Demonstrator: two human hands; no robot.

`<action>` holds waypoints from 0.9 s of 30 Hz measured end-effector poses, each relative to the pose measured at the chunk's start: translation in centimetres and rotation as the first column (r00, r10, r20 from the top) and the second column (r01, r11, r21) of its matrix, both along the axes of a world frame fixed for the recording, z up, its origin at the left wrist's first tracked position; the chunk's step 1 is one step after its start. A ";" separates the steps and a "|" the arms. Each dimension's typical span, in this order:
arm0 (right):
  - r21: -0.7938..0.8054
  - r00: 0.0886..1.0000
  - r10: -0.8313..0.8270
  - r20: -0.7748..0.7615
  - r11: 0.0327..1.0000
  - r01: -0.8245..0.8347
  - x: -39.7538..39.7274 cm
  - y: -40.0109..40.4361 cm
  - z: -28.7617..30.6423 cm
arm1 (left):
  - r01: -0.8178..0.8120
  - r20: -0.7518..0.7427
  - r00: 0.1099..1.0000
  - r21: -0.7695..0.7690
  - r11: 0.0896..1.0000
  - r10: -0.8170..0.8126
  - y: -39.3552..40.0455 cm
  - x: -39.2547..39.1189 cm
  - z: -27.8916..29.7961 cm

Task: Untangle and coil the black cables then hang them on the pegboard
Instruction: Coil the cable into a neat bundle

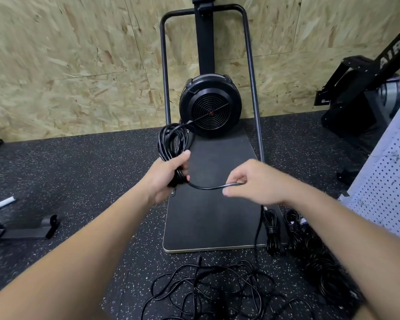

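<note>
My left hand (171, 174) grips a coil of black cable (171, 139) whose loops stand up above the fist. A short free stretch of the same cable (208, 187) sags across to my right hand (252, 183), which pinches it between thumb and fingers. From there the cable drops to the floor into a loose tangle of black cable (217, 287) at the bottom centre. Several coiled black cable bundles (284, 229) lie on the floor at the lower right. A white pegboard (388, 172) leans at the right edge.
A black fan machine (209, 105) with a tubular frame stands against the chipboard wall on a dark base board (208, 218). Another black machine (365, 88) sits at the far right. A black metal stand with a white tube (0, 204) lies on the speckled rubber floor at the left.
</note>
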State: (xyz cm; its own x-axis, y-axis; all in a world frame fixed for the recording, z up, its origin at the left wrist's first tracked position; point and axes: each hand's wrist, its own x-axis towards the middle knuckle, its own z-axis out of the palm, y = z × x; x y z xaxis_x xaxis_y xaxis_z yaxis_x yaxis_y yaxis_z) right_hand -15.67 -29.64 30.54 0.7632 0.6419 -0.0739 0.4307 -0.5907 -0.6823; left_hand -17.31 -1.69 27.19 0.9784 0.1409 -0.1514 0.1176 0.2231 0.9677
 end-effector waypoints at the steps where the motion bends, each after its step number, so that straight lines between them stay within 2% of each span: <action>1: 0.076 1.000 -0.021 0.016 0.997 0.020 0.5 -0.3 0.4 | 0.053 -0.031 0.998 0.049 0.997 -0.051 0.2 -0.2 0.0; 5: 0.281 0.992 -0.101 0.078 0.957 0.076 1.1 -0.6 1.0 | 0.332 -0.180 0.936 0.154 0.931 -0.304 -1.4 -1.7 0.0; 9: 0.372 0.956 -0.267 0.122 0.905 0.206 1.0 -0.6 1.7 | 0.442 -0.216 0.888 0.150 0.885 -0.407 -4.1 -2.9 -0.3; 15: 0.319 0.907 -0.359 0.219 0.905 0.281 0.0 0.3 1.3 | 0.577 -0.267 0.813 0.247 0.779 -0.517 -7.1 -3.8 -1.0; 20: 0.269 0.919 -0.273 0.286 0.943 0.196 0.8 0.1 -0.1 | 0.544 -0.276 0.825 0.148 0.826 -0.493 -8.4 -4.3 -0.6; 24: 0.230 0.962 -0.249 0.116 0.949 0.217 0.8 0.0 -0.8 | 0.613 -0.250 0.780 0.125 0.780 -0.574 -8.5 -4.9 -0.1; 27: 0.196 0.977 -0.188 0.103 0.967 0.165 1.0 -0.6 -0.3 | 0.671 -0.230 0.737 0.131 0.730 -0.636 -8.7 -5.5 -0.1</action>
State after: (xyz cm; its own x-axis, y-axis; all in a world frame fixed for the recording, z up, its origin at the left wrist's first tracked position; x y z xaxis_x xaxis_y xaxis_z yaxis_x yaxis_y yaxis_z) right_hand -14.63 -30.23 30.26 0.8616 0.4900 0.1323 0.4161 -0.5324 -0.7372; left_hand -22.84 -10.35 27.14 0.8025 -0.4814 -0.3524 0.3182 -0.1543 0.9354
